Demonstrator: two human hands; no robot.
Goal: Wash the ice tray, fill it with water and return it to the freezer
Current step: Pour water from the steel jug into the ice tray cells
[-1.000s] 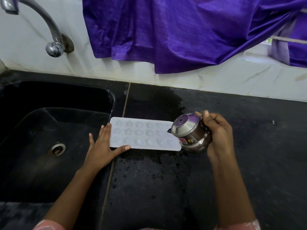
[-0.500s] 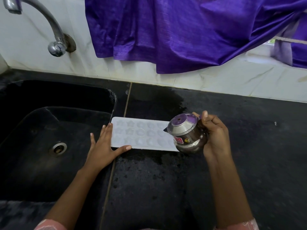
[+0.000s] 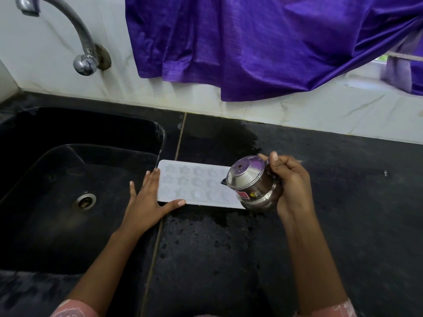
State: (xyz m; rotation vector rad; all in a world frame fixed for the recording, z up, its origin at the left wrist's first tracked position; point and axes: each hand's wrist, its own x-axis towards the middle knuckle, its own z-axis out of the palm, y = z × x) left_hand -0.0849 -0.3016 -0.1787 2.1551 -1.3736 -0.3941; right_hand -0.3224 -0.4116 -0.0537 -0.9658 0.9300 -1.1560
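Currently I see the white ice tray (image 3: 194,184) lying flat on the black stone counter (image 3: 229,259), its long side running left to right and its left short edge right at the rim of the black sink (image 3: 57,236); it crosses the seam in the counter. The moulded cells face up; whether they hold water I cannot tell. The left hand (image 3: 146,202) is open, its straight fingers set against the tray's left edge and the thumb laid along the near long edge, with the palm hanging over the sink basin. The right hand (image 3: 290,186) grips a small lidded steel jug (image 3: 254,186), fingers curled round its far side; the jug is tilted, its spout pointing down over the tray's right end, which it covers. A wet patch darkens the counter behind the tray. Broad counter runs on the near side and off to the right. The drain (image 3: 84,200) sits well left of the tray; the tap (image 3: 75,35) juts from the white wall (image 3: 57,72), beside a purple curtain (image 3: 251,42).
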